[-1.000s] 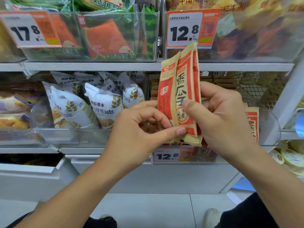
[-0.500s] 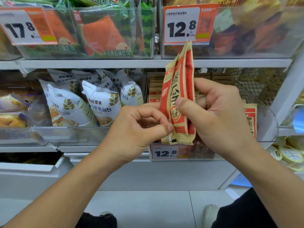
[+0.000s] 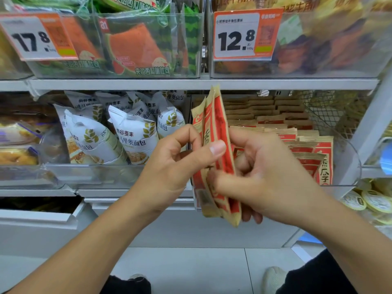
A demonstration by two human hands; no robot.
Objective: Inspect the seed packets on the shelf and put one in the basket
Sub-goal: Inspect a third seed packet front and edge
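Note:
I hold a small bunch of red and tan seed packets (image 3: 214,124) upright and nearly edge-on in front of the middle shelf. My left hand (image 3: 176,164) pinches them from the left, its thumb pressed across their front. My right hand (image 3: 265,177) grips the lower part of the bunch from the right, with its fingers curled behind it. More of the same packets (image 3: 297,136) lie stacked in the clear bin behind my right hand. No basket is in view.
White bread bags (image 3: 131,136) fill the clear bin to the left of the seed packets. Above, clear bins hold watermelon-print packs (image 3: 135,47) and a 12.8 price tag (image 3: 244,35). Round yellow tubs (image 3: 373,200) sit at lower right. A white floor and my shoes show below.
The bunch of packets has turned from facing me to nearly edge-on and dropped lower. My right hand slid down to its lower part, and my left thumb now crosses the front.

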